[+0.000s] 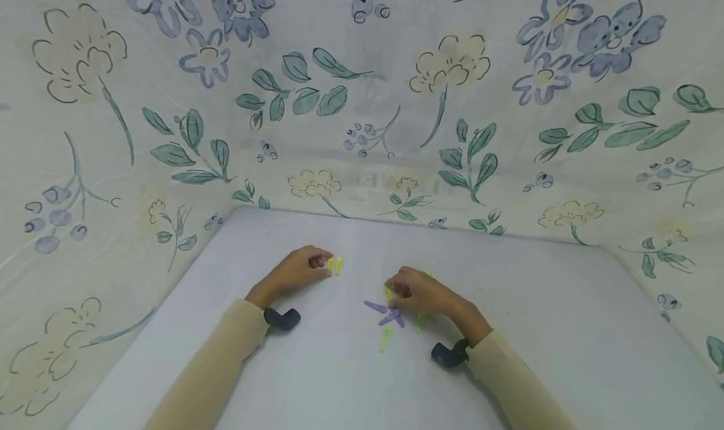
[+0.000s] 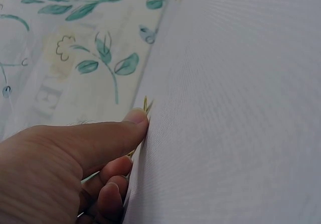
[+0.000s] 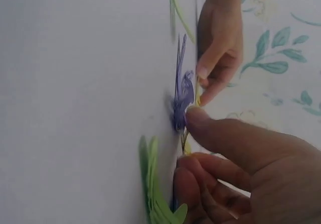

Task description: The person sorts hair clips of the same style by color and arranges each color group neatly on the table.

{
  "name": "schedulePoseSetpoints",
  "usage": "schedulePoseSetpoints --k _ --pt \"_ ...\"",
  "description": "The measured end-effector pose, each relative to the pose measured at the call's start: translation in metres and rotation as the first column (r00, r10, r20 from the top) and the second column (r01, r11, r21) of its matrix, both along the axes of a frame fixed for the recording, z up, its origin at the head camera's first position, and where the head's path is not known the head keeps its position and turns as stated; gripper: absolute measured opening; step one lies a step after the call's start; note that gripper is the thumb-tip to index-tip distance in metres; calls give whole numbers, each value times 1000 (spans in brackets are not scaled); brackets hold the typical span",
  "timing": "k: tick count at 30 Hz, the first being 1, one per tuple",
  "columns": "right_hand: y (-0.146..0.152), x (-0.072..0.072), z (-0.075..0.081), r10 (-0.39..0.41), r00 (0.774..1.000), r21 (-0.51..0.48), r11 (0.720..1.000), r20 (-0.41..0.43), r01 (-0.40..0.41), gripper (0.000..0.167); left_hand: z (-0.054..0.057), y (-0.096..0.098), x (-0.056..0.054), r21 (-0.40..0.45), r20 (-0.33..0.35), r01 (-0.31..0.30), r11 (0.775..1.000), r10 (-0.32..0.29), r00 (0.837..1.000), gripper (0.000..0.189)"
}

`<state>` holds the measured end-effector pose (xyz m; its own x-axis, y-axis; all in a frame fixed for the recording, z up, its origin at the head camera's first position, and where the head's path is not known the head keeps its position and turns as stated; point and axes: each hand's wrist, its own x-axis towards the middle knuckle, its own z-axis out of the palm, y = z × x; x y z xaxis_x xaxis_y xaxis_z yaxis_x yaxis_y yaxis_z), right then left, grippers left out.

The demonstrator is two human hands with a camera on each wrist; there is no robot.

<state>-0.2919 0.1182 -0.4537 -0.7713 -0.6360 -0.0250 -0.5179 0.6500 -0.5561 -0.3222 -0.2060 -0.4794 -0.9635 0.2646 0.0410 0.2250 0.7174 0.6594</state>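
My left hand (image 1: 302, 268) pinches a yellow snap hair clip (image 1: 330, 264) between thumb and fingers, close over the white tabletop. Right beside it lies a second yellow clip (image 1: 339, 265). In the left wrist view a clip's narrow tip (image 2: 145, 103) pokes out past the thumb. My right hand (image 1: 423, 292) grips another yellow hair clip (image 3: 187, 146) by thumb and forefinger, above a small group of purple clips (image 1: 390, 317). Light green clips (image 3: 154, 179) lie under and beside that hand, partly hidden by it.
One green clip (image 1: 386, 338) lies apart, nearer to me than the purple ones. The white tabletop (image 1: 328, 367) ends at a flower-printed cloth (image 1: 390, 122) rising at the back and both sides. Each wrist carries a dark band (image 1: 283, 319).
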Motion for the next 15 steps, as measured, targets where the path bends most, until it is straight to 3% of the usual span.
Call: schedulePoseSetpoints --k 9,15 --pt "-7 5 6 -69 997 -29 997 18 70 38 3 -2 1 3 -28 14 1000 -14 1000 44" --pt "-10 2 13 -44 999 -54 998 -15 43 35 -2 -2 0 14 -27 25 1000 -24 999 43"
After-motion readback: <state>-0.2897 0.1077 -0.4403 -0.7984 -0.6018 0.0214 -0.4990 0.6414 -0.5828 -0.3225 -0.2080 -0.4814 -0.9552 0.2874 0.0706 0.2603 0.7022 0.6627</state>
